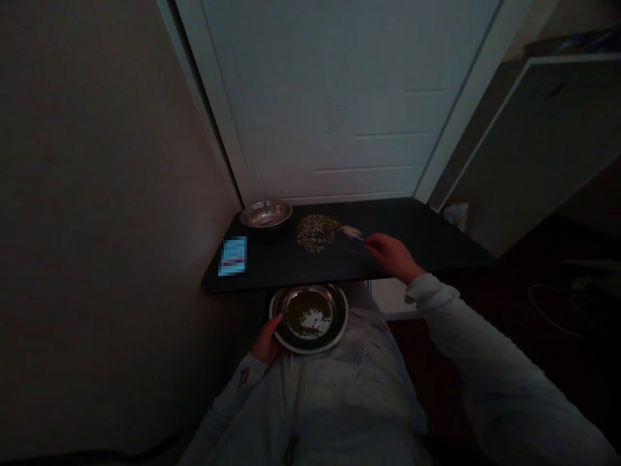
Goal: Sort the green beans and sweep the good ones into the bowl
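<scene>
A steel bowl (339,327) with greenish grains in it rests against my lap below the table's near edge. My left hand (266,341) grips its left rim. On the black table (427,239) lies a round pile of mixed grains (316,232), with a small pale heap (352,231) beside it on the right. My right hand (391,254) rests on the table just right of that heap, fingers curled and pointing at it. Whether they hold any grains is too dark to tell.
An empty steel bowl (266,213) stands at the table's far left corner. A lit phone (233,255) lies near the left edge. A white door (339,97) rises behind the table, a wall at left, a white cabinet (543,142) at right.
</scene>
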`<state>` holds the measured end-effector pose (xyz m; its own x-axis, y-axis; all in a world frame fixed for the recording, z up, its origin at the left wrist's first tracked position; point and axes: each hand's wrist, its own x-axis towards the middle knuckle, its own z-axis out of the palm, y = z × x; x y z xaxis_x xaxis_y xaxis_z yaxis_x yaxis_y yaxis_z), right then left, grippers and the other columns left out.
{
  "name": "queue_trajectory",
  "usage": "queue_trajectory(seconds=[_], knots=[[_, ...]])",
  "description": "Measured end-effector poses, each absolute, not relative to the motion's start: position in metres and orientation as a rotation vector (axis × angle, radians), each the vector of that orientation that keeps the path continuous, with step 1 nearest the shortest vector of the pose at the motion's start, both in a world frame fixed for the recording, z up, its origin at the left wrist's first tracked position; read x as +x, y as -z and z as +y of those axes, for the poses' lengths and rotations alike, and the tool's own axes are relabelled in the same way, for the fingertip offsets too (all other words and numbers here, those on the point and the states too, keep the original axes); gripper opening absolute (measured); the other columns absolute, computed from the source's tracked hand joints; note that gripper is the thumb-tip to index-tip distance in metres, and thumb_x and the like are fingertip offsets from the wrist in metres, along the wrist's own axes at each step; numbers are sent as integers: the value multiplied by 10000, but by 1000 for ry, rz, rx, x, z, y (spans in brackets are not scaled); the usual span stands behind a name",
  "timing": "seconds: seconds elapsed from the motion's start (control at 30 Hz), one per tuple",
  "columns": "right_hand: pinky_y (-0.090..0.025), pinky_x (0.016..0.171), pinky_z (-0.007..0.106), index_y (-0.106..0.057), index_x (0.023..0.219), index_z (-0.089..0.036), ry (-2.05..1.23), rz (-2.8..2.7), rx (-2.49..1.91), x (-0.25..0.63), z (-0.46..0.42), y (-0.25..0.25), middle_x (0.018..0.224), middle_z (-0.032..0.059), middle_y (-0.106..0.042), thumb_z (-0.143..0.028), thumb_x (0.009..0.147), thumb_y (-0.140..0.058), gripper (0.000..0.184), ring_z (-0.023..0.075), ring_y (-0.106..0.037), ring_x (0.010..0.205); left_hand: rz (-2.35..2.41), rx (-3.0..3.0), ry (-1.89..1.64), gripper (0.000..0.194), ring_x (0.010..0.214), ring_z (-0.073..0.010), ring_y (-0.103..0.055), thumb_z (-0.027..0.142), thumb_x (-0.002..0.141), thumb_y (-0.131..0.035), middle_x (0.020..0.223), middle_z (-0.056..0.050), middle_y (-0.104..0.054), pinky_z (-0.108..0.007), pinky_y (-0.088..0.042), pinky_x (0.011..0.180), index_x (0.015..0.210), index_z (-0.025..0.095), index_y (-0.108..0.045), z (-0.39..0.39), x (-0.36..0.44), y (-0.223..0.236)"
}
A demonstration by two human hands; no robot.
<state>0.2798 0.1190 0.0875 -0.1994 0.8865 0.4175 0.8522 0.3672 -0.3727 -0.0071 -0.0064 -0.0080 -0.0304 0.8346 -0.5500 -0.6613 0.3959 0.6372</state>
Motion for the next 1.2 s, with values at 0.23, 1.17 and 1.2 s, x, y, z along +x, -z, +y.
queue_trajectory(seconds=[0.23, 1.17, 1.2], knots=[[-368, 600, 245, -568, 845, -206, 185, -2208, -1609, 278, 112, -79, 870, 49, -584, -288, 780, -414, 186, 158, -538, 768, 1073, 176, -1166, 167, 1031, -230, -527, 214, 737, -479, 741, -71, -697, -344, -386, 917, 748, 143, -630, -7, -5, 2], [-407, 722, 306, -563, 847, -157, -509, -1544, -1391, 199, 169, -54, 790, 52, -589, -262, 714, -413, 226, 153, -522, 734, 1104, 210, -1218, 122, 1088, -217, -479, 185, 706, -513, 749, -50, -698, -306, -368, 934, 693, 154, -630, -8, -3, 2], [-407, 720, 306, -563, 851, -158, -508, -1549, -1402, 196, 168, -54, 791, 51, -589, -262, 718, -413, 226, 153, -523, 733, 1099, 212, -1211, 121, 1092, -216, -475, 192, 706, -514, 760, -51, -698, -304, -368, 933, 698, 156, -630, -8, -3, 2]])
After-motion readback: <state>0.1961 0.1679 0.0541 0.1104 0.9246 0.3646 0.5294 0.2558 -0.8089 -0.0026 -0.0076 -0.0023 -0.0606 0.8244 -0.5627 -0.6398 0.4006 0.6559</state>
